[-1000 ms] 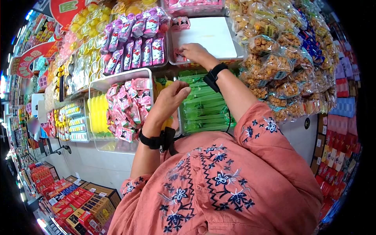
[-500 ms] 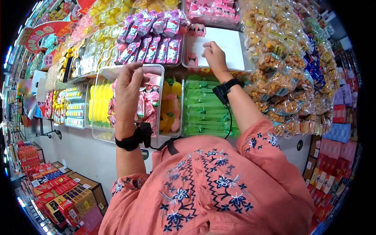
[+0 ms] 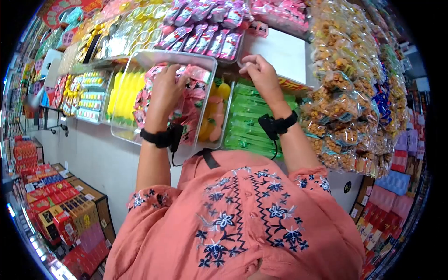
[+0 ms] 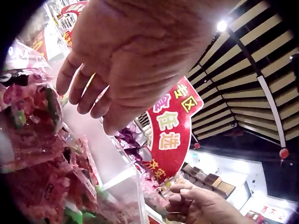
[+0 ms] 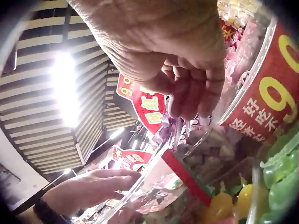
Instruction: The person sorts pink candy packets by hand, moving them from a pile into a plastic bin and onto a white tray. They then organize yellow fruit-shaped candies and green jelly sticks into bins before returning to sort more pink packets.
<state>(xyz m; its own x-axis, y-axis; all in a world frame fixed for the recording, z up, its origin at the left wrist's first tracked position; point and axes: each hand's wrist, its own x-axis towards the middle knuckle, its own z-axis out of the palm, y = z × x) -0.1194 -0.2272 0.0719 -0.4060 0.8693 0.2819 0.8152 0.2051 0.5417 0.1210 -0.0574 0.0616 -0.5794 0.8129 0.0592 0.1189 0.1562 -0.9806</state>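
My left hand (image 3: 165, 91) is over a clear plastic tub (image 3: 211, 84) heaped with pink candy packets (image 3: 195, 86). In the left wrist view its fingers (image 4: 96, 95) bend loosely downward beside the packets (image 4: 35, 149), with nothing seen between them. The right hand (image 3: 265, 79) hangs in front of a white-topped tray (image 3: 277, 51), above the green packets (image 3: 252, 116). Seen from the right wrist, its fingers (image 5: 196, 91) are loosely curled near the thumb, and no object shows in them. Pink packets (image 3: 258, 29) lie at the tray's back left corner.
Purple cartoon packets (image 3: 205, 39) stand behind the tub. Yellow items (image 3: 126, 95) lie at the tub's left, and yellow and pink fruit-shaped ones (image 3: 213, 114) at its right. Bagged brown snacks (image 3: 340, 112) pile up on the right. Red price signs (image 5: 275, 84) front the trays.
The left hand first rose and moved left to the tub, then lowered over the pink packets. The right hand lifted from the tray's packets and drew back to the tray's near left. The view shifted.
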